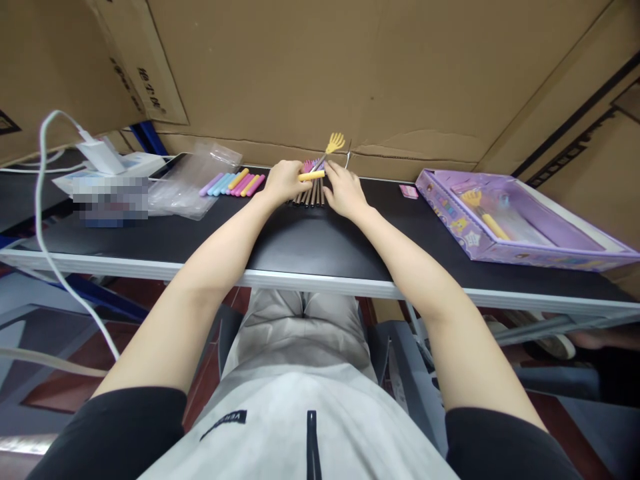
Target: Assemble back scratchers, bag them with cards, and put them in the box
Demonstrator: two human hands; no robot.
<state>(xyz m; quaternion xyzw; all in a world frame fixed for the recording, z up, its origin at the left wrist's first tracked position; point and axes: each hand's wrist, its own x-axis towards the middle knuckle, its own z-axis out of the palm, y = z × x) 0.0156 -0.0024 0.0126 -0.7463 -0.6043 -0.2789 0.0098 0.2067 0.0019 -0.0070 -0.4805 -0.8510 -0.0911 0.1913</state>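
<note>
My left hand (pixel 285 180) is closed around one end of a yellow stick-shaped handle (pixel 313 176), which points right. Beside the handle's free end is my right hand (pixel 346 190), its thumb and forefinger apart; whether it touches the handle is unclear. Between my hands, a yellow hand-shaped scratcher head (pixel 335 141) on a thin metal rod slants up to the right. The rod's lower end is hidden near my left fingers. Beneath lie several metal rods (pixel 314 195) side by side, with pink and purple heads. A thin pale strip (pixel 348 159) shows behind my right hand.
Left of my hands lies a row of coloured handles (pixel 233 183). Clear plastic bags (pixel 195 183) and a white charger with cable (pixel 103 155) are further left. A purple box (pixel 475 243) holding a yellow scratcher stands right, near a small pink card (pixel 409 192). Cardboard (pixel 320 73) walls the back.
</note>
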